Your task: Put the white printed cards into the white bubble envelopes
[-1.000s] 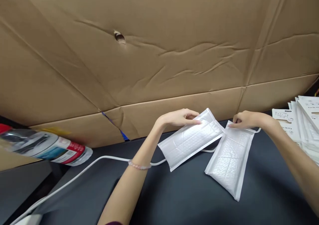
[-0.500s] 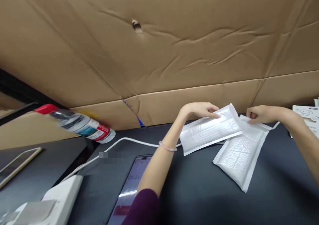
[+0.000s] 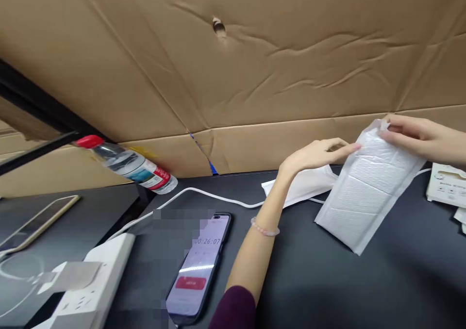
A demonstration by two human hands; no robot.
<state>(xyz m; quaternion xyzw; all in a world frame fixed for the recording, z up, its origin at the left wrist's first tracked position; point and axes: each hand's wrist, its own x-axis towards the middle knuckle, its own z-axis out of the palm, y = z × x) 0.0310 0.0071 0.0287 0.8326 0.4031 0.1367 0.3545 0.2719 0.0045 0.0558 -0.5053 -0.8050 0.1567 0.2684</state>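
Observation:
At the right, my right hand [image 3: 418,132] pinches the upper end of a white padded envelope [image 3: 364,193], thumb in front and fingers behind. The envelope stands tilted, its lower end near the dark table. Beside its upper left edge is my left hand [image 3: 313,153], fingers stretched out and apart, one fingertip at or very near the edge; contact is hard to tell. A second white padded envelope [image 3: 309,186] lies on the table behind my left wrist, partly hidden by it. The left wrist wears a pale pink bead bracelet.
A phone [image 3: 198,271] showing a timer lies left of my forearm. A white power strip [image 3: 91,275], a water bottle [image 3: 141,169] and another phone [image 3: 40,222] are farther left. A white cable [image 3: 218,199] crosses the table. Cardboard [image 3: 255,76] rises behind; a printed box [image 3: 447,183] sits right.
My left hand has let go of one envelope, now lying on the table, and moved right. My right hand has raised the other envelope's upper end. The view has shifted slightly.

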